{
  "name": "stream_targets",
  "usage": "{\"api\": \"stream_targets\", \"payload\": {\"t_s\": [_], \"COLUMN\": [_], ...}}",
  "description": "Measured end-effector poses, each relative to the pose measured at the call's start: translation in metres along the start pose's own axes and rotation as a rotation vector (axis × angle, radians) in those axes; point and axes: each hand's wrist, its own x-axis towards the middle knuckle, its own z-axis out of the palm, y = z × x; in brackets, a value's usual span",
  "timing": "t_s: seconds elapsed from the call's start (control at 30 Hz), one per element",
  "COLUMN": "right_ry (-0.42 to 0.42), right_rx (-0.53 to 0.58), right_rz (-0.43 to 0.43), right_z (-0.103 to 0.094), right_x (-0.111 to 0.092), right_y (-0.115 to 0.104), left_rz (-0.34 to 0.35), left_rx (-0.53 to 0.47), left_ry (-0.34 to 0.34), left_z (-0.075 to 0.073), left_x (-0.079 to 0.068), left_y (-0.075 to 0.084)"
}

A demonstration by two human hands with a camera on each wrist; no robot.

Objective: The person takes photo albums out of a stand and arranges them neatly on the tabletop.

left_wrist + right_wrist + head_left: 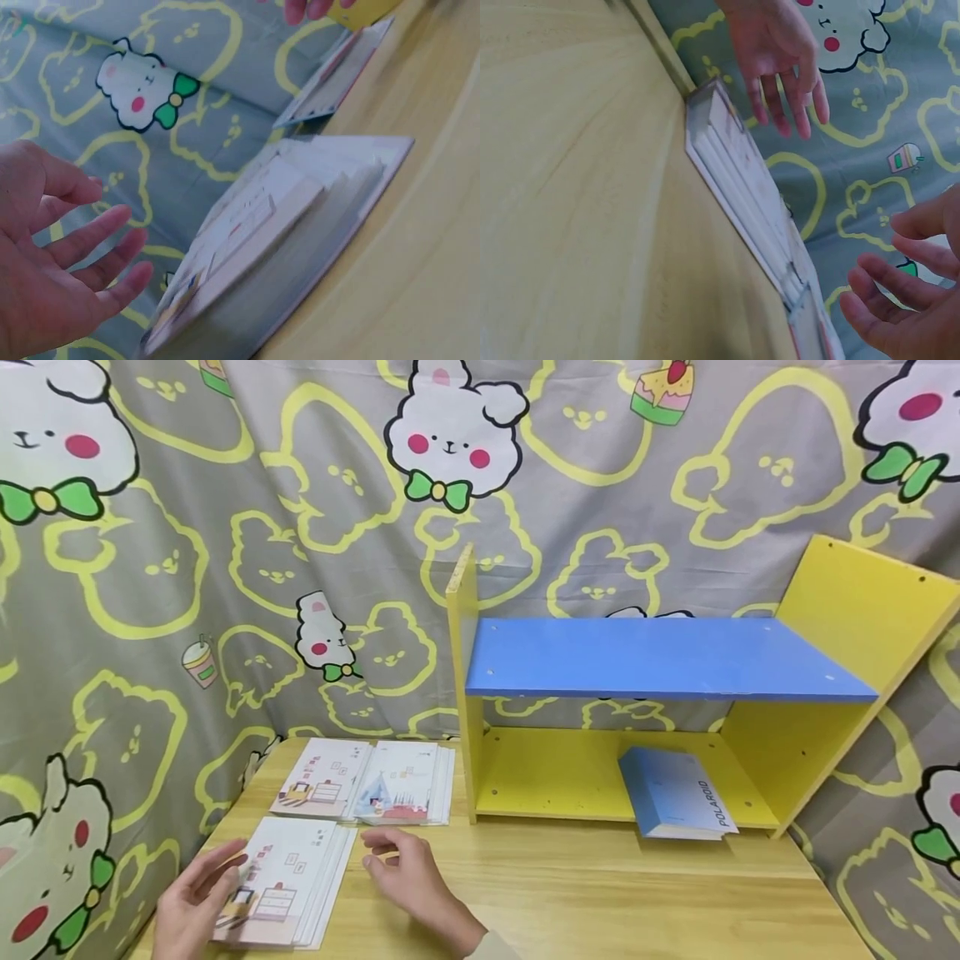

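Note:
A stack of illustrated booklets (288, 881) lies at the table's near left. My left hand (201, 887) is at the stack's left edge with its fingers straight and spread, holding nothing; the left wrist view shows the hand (67, 255) beside the stack (285, 240). My right hand (401, 864) hovers just right of the stack with loosely curled fingers and nothing in it. The right wrist view shows this hand (907, 300), the stack (742, 187) edge-on and the left hand (780, 52) beyond it. Two more booklet stacks (318, 777) (405, 785) lie side by side behind.
A yellow shelf unit (862, 602) with a blue middle board (645, 656) stands at the back right of the wooden table (600, 893). A blue book marked POLAROID (675, 793) lies in its lower bay. A cartoon-print cloth (225, 568) hangs behind.

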Motion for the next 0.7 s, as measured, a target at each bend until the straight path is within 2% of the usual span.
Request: {"api": "stream_targets", "payload": {"t_s": [0.07, 0.2, 0.27, 0.4, 0.6, 0.7], "right_ry": [0.005, 0.011, 0.015, 0.021, 0.026, 0.033], "right_rx": [-0.005, -0.006, -0.007, -0.013, -0.009, -0.014], "right_rz": [-0.009, -0.027, -0.04, -0.068, -0.084, -0.094], "right_z": [-0.003, -0.009, -0.011, -0.016, -0.023, -0.029], "right_x": [0.0, -0.001, -0.002, -0.004, -0.008, -0.01], "right_y": [-0.002, -0.006, -0.007, -0.008, -0.012, -0.015], "left_rz": [0.034, 0.156, 0.184, 0.186, 0.223, 0.207], "left_rx": [-0.025, -0.126, -0.147, -0.159, -0.15, -0.142], "left_ry": [-0.008, -0.056, -0.08, -0.124, -0.191, -0.209], "left_z": [0.003, 0.01, 0.014, 0.022, 0.035, 0.042], "left_x": [0.0, -0.002, -0.002, -0.003, -0.006, -0.007], "left_y": [0.002, 0.007, 0.009, 0.014, 0.017, 0.019]}}
